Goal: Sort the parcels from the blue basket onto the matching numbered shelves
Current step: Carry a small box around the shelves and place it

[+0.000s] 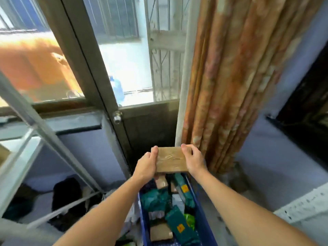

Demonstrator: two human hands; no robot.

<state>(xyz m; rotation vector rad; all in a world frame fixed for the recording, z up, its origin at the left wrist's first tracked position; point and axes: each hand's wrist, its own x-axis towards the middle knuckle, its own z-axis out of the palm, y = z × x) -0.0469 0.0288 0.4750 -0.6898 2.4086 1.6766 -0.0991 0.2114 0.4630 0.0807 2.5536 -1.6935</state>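
A flat brown cardboard parcel (pixel 170 159) is held up above the blue basket (pixel 204 215). My left hand (pixel 147 165) grips its left edge and my right hand (pixel 193 160) grips its right edge. The parcel's face shows no number that I can read. Below it the basket holds several parcels: dark green ones with orange labels (pixel 179 226) and brown ones (pixel 160 231). A metal shelf frame (pixel 35 125) stands at the left; no shelf numbers are visible.
A glass door with a round knob (pixel 117 117) is straight ahead. A patterned curtain (pixel 230 86) hangs to the right of it. Dark bags (pixel 65 196) lie on the floor under the shelf frame. A white lace-edged cloth (pixel 305 205) is at the right.
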